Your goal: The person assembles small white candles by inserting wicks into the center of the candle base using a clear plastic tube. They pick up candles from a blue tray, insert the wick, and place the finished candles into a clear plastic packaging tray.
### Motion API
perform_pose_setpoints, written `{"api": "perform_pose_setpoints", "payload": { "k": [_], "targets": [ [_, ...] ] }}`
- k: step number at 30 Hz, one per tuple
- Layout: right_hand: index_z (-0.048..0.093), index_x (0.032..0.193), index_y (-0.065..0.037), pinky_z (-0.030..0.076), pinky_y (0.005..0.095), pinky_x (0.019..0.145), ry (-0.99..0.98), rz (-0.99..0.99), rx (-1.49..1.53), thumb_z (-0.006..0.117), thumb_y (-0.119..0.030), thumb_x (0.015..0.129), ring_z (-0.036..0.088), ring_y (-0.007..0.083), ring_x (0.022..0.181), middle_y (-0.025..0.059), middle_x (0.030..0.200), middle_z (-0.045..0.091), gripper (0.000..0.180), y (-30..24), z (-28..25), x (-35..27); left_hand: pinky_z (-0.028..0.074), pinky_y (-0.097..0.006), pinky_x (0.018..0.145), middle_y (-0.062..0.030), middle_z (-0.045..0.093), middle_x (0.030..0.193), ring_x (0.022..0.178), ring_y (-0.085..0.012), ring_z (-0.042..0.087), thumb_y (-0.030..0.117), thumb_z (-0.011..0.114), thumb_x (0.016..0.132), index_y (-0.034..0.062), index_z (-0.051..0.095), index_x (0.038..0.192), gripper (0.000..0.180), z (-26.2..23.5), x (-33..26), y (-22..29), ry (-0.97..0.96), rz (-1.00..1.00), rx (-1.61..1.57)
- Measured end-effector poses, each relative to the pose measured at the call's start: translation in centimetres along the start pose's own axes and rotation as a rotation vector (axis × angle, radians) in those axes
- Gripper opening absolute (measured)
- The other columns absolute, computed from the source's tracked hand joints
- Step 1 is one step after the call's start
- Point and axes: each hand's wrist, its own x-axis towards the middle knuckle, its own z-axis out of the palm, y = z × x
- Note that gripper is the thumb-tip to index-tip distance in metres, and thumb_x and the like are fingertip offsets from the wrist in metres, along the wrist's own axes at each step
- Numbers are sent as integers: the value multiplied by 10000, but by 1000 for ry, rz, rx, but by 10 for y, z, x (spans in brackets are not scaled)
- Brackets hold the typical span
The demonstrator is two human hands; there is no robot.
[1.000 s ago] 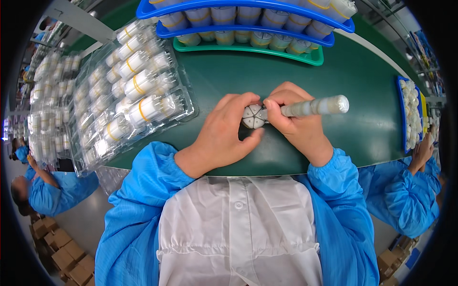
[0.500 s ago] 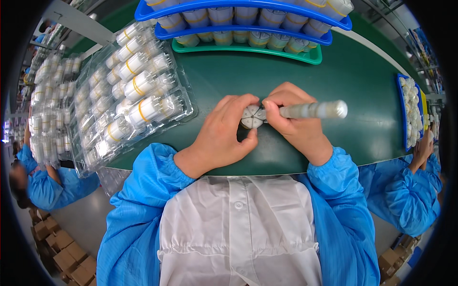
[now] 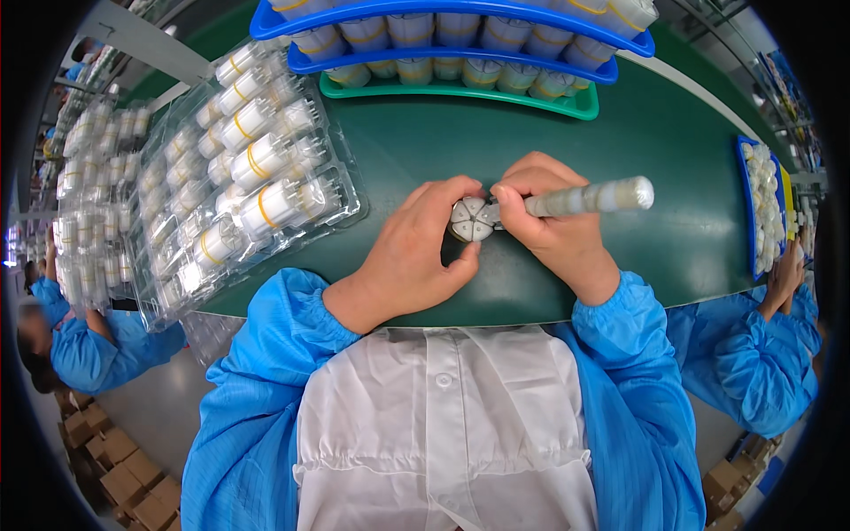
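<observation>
Left hand [image 3: 403, 252] grasps round white wedge-segmented part [image 3: 472, 220] between thumb and fingers over dark-green tabletop [image 3: 531, 292], apparently steadying it. Right hand [image 3: 558, 221] grips pale cylindrical-handled tool [image 3: 602, 196] pen-like, likely for control; tip unclear.

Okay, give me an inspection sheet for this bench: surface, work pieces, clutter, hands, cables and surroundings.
Surface: green tabletop, with a dull sheen.
Work pieces: round white segmented piece between the hands; pale-handled tool meets its right side, tip too small to make out.
Clutter: clear plastic tray of banded white cylinders at left; blue trays above a green tray at the far side, all loaded; small blue tray of white pieces at far right.
Left hand: curled around the round piece.
Right hand: gripping the tool.
Cables: nothing seen.
Surroundings: blue-sleeved co-workers on both sides; cardboard boxes at lower left.
</observation>
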Motion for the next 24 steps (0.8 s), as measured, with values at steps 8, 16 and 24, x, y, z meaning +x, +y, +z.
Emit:
{"api": "perform_pose_setpoints", "payload": {
  "k": [8, 16, 24],
  "targets": [
    [694, 843, -5, 512, 329, 613, -3, -71, -145, 730, -21, 860, 648, 218, 719, 98, 824, 662, 44, -1, -2, 2, 504, -409, 905, -177, 592, 1197, 1071, -361, 604, 111, 794, 826, 26, 545, 1288, 532, -3, -4, -4, -34, -3, -28],
    [683, 865, 4, 532, 335, 656, 21, -139, -258, 689, 24, 843, 659, 250, 730, 136, 848, 672, 30, -14, -6, -3, 461, -420, 1037, -219, 560, 1354, 1260, -340, 556, 26, 726, 880, 3, 459, 1422, 606, -83, -61, 16, 292, 99, 168],
    [667, 878, 11, 530, 330, 651, -22, -174, -275, 682, 54, 834, 658, 249, 727, 137, 863, 677, 64, -16, 2, -5, 399, -421, 1085, -193, 570, 1353, 1253, -354, 526, 56, 611, 937, 16, 554, 1372, 441, -205, -161, 8, 583, -298, 935]
  ]
}}
